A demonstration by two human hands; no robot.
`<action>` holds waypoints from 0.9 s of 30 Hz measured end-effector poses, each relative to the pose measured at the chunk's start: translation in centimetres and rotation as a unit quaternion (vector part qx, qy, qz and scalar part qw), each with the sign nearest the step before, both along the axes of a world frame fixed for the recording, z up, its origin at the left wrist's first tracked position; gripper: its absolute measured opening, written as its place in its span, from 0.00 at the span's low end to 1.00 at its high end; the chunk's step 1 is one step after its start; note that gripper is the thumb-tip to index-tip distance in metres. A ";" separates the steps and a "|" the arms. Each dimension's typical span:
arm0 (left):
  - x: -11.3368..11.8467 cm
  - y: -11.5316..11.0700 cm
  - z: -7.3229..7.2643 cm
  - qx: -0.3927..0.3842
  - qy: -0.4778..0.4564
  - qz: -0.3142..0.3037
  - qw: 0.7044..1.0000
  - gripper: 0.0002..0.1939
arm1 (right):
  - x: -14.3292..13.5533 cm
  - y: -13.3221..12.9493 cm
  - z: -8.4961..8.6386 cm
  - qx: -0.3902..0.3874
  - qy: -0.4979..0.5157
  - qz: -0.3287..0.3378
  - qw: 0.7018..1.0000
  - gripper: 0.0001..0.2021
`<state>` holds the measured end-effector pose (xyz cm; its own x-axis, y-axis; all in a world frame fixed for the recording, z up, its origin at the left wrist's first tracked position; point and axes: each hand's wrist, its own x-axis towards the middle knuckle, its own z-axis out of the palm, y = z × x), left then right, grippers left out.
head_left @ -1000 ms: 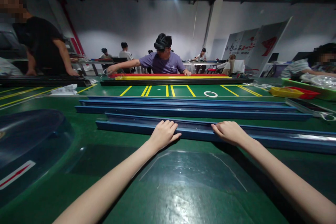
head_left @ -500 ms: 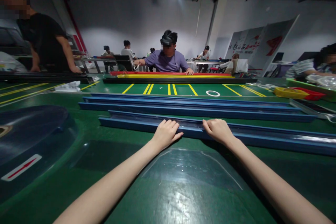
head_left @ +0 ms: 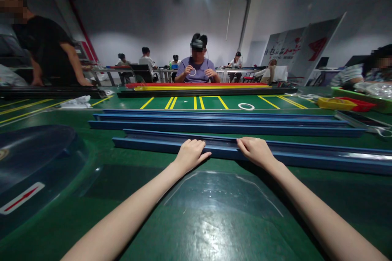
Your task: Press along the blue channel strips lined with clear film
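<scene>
A long blue U-shaped channel (head_left: 159, 143) lies across the green table in front of me, its right end running out of view. My left hand (head_left: 192, 153) grips it left of the middle, fingers over the front wall and thumb outside along the front. To the right, my right hand (head_left: 255, 151) is closed over the same wall, its fingertips partly hidden inside the channel. Between the hands a short stretch of channel shows. Just behind lie more blue channels (head_left: 226, 127), close together and roughly parallel. A clear plastic sheet (head_left: 214, 191) lies flat between my forearms.
At left sits a dark blue curved object (head_left: 39, 159) with a red-arrow label. White ring (head_left: 246, 106), yellow tray (head_left: 335, 103) and phone-like device (head_left: 364, 120) lie farther back. Beyond red, yellow and black strips (head_left: 202, 87) a co-worker (head_left: 197, 67) sits holding a white ring.
Both my hands keep their hold on the channel, almost unmoved. My view has shifted slightly. The co-worker opposite has drawn both hands in and raised a white ring before the chest.
</scene>
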<state>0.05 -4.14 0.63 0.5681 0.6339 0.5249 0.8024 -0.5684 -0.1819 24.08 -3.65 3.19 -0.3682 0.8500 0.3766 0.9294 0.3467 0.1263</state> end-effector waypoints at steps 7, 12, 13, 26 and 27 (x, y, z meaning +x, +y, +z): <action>0.0 0.0 0.1 -0.016 0.001 0.004 1.000 0.16 | 0.1 -0.3 0.0 -0.013 -0.028 0.030 0.999 0.22; 0.0 0.0 0.4 -0.037 -0.002 0.008 0.999 0.17 | 0.0 -0.5 0.2 -0.029 -0.036 0.049 0.998 0.22; 0.0 0.0 0.4 -0.040 -0.003 0.009 0.999 0.17 | 0.0 -0.5 0.3 -0.032 -0.037 0.055 0.997 0.22; 0.1 0.0 0.7 -0.049 0.001 0.014 0.999 0.17 | -0.2 -0.5 0.6 -0.069 -0.036 0.098 0.992 0.23; 0.1 0.0 0.6 -0.048 0.001 0.013 0.999 0.17 | -0.2 -0.6 0.6 -0.075 -0.036 0.096 0.992 0.23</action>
<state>0.11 -4.16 1.27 0.5512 0.6960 0.4602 0.8172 -0.5616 -0.1294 23.91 -4.21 3.81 -0.5496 0.8063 0.2186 0.8352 0.5358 0.1235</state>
